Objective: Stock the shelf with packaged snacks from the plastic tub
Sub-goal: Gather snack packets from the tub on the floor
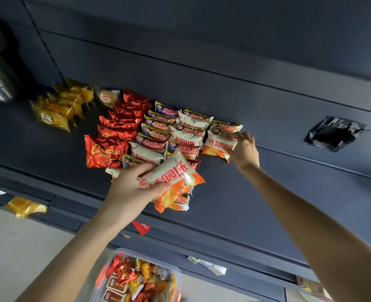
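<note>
Right hand (243,148) pinches a white-orange snack pack (218,147) on the shelf (267,192); left hand (132,186) grips several packs (173,182).

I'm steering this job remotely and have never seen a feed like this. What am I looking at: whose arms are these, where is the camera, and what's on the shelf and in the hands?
There is no machine here. A person is working with bare hands, and the single picture comes from a wide-angle camera worn on their head, which is why the view looks tilted. The dark shelf carries rows of snacks: yellow packets, red packets and purple-banded packets. The right hand pinches a white-and-orange packet at the right end of the rows. The left hand grips a small stack of packets of the same kind. Below them, the clear plastic tub holds more mixed snacks.
</note>
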